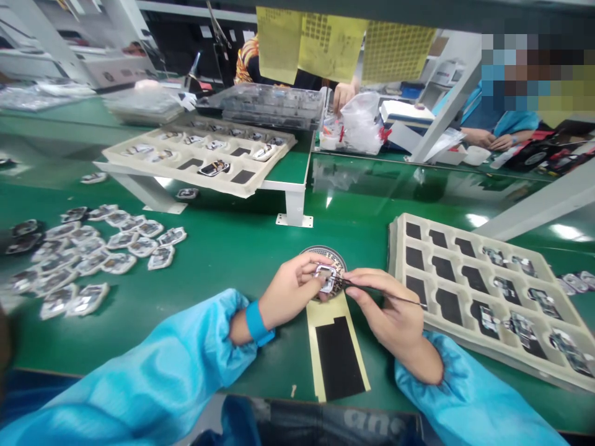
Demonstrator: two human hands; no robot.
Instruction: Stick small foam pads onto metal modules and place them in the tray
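Note:
Between thumb and fingers, my left hand grips a small white-rimmed rounded square case, over a round dish of small parts. My right hand is closed around dark tweezers, whose tips reach into the case. What the tips touch is too small to make out. Under the dish and toward me lies a yellow sheet with a black cut-out patch. Both forearms are in blue sleeves, and a blue band circles my left wrist.
Loose white-rimmed cases are spread on the green table at left. At right stands a beige compartment tray with circuit boards. A second tray rests on a raised shelf ahead. Metal posts and two people at work are beyond.

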